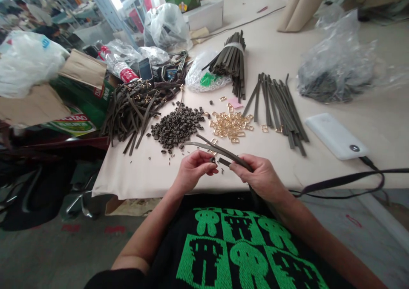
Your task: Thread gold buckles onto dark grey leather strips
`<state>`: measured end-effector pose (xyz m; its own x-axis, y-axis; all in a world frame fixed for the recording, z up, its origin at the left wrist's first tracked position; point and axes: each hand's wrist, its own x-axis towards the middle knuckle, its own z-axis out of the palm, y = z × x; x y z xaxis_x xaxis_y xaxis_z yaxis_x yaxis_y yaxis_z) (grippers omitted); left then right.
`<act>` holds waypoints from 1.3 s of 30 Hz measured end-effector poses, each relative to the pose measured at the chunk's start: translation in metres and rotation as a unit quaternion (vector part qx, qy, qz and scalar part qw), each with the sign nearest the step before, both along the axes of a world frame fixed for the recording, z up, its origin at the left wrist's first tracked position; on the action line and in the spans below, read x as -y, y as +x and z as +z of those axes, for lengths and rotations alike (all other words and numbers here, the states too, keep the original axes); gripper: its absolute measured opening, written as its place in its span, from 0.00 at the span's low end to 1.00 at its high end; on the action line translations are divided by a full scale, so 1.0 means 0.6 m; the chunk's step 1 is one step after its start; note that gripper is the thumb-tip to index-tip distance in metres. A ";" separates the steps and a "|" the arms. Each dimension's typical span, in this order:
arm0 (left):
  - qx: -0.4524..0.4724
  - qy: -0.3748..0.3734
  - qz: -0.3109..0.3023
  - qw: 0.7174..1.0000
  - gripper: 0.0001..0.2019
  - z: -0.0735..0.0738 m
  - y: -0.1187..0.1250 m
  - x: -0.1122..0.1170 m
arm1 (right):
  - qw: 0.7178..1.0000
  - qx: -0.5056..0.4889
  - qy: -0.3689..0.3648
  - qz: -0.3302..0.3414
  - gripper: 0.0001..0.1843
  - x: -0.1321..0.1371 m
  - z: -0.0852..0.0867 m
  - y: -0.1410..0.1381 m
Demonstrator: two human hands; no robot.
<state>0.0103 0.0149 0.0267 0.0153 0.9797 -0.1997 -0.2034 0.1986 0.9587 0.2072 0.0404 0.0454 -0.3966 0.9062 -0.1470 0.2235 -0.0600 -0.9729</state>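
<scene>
My left hand is closed in a pinch on a small dark loop at the table's near edge. My right hand grips a dark strap that is folded, its ends running up and left over the table. The strap's free tip sits close to the loop between the two hands. Just beyond lie a heap of small dark loops and a heap of gold buckles.
Loose dark straps lie right of the buckles, a tied bundle farther back, a tangled pile with buckles at left. A white power bank with a black cable sits right. Plastic bags, boxes and a phone crowd the back.
</scene>
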 end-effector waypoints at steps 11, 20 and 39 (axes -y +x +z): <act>-0.162 0.116 -0.007 0.980 0.09 -0.013 0.004 0.012 | 0.995 0.069 0.070 0.028 0.15 0.007 -0.005 -0.003; -0.308 0.189 0.001 0.932 0.03 -0.004 0.009 0.024 | 0.990 0.082 0.117 0.015 0.15 0.028 -0.009 -0.011; -0.174 0.145 0.032 0.974 0.02 -0.009 0.037 0.055 | 0.990 0.059 0.100 0.075 0.15 0.034 -0.008 0.002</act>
<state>0.0326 -0.0178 0.0213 -0.0665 0.9925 0.1030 0.1405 -0.0929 0.9857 0.2081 0.0202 0.0405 -0.5203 0.8537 -0.0229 0.3278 0.1749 -0.9284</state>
